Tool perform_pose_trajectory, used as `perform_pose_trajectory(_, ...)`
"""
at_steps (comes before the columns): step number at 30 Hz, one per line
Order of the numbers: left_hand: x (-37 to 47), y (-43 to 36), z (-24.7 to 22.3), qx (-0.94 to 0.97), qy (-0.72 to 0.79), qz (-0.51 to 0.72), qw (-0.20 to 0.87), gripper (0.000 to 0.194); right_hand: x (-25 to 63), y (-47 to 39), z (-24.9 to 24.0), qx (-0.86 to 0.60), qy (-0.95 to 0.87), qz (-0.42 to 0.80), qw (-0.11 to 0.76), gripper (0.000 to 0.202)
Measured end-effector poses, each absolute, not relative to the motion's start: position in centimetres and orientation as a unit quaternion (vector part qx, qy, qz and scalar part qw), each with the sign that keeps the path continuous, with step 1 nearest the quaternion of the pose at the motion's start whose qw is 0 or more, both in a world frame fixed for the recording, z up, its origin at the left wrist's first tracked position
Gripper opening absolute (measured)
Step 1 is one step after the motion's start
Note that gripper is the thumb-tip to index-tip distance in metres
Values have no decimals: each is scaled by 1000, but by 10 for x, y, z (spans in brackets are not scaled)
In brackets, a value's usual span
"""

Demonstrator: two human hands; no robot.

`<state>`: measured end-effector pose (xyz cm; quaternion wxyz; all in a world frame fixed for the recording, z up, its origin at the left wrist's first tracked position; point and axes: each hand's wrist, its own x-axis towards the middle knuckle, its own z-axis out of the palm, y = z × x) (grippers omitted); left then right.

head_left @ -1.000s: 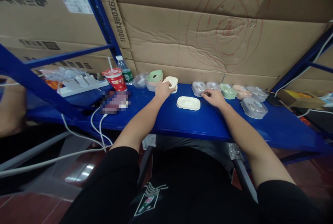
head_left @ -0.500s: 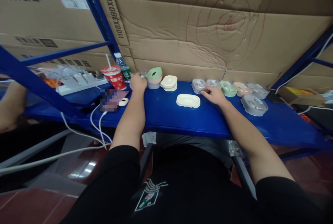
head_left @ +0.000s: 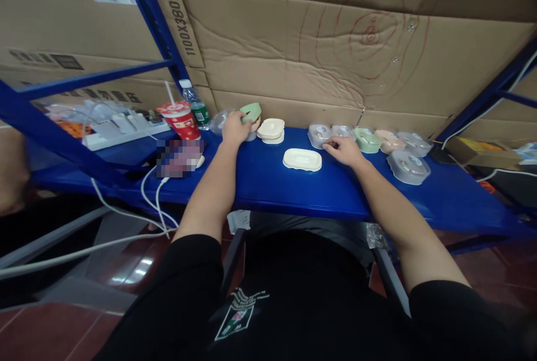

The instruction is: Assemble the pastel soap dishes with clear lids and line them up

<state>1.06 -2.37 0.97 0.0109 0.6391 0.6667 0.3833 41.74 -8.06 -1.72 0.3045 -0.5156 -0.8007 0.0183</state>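
Observation:
My left hand (head_left: 235, 128) has its fingers closed on the edge of a green plastic piece (head_left: 253, 111), which sits tilted on top of a stack of rounded pieces, a peach one (head_left: 255, 126) among them. Left of that hand lies a clear plastic cover (head_left: 218, 121). Two stacked cream dishes (head_left: 272, 129) stand just to the right. A cream oblong tray (head_left: 302, 159) lies alone on the blue table (head_left: 268, 190). My right hand (head_left: 344, 150) rests on the table, fingers loosely bent and apart, beside a grey lidded box (head_left: 319, 136); nothing shows in it.
Several lidded boxes, including a green one (head_left: 367, 140) and a peach one (head_left: 389, 141), line the back right. At the left stand a red cup (head_left: 182, 120), a bottle (head_left: 197, 106), a power strip (head_left: 126, 134) and white cables (head_left: 157, 204). Cardboard (head_left: 260, 36) backs the table.
My left hand has moved right, from beside the stack onto the green piece, and now grips it. The clear cover shows left of the hand. My right hand has stayed put.

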Motion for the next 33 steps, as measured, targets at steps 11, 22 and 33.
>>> perform_pose_trajectory(11,55,-41,19,665,514,542,-12,43,409,-88,-9,-487,-790,14,374,65)
perform_pose_trajectory(22,110,-77,14,800,552,231,41,64,395,-97,-2,-497,-821,14,281,73)
perform_pose_trajectory(33,125,-74,4,814,550,75,173,52,388,-87,-13,-582,-807,63,80,43)
